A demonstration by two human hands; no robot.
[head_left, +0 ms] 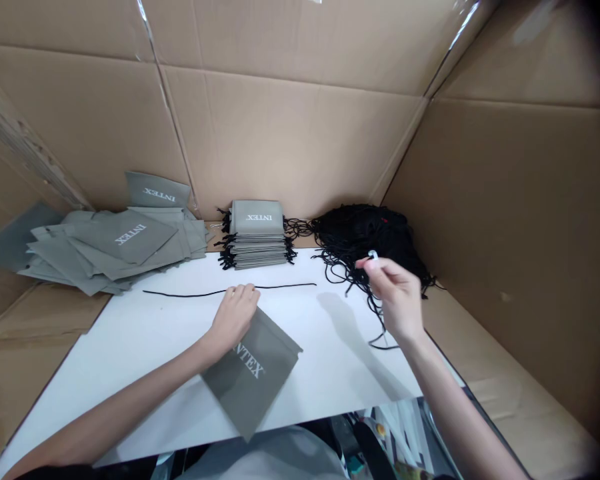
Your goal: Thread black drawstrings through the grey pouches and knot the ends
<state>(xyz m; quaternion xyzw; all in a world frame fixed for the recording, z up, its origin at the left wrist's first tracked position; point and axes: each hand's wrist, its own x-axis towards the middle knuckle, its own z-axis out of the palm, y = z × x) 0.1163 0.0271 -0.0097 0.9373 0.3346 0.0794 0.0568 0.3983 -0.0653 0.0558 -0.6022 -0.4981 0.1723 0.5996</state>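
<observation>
My left hand (pixel 236 313) is closed at the top corner of a grey INTEX pouch (pixel 263 373), which lies slanted near the table's front edge. Beside those fingers a black cord (pixel 180 295) stretches sideways across the white table; its middle is partly behind the hand. Raised over the right side, my right hand (pixel 397 293) pinches a small whitish item (pixel 373 255), whose exact shape is hard to make out. Behind that hand lies a tangled heap of black cords (pixel 365 230).
Loose grey pouches (pixel 130 243) are heaped at the back left. A neat stack of pouches with black cord ends (pixel 258 230) stands at the back middle. Cardboard walls (pixel 290 140) enclose the back and sides of the white table (pixel 145 360).
</observation>
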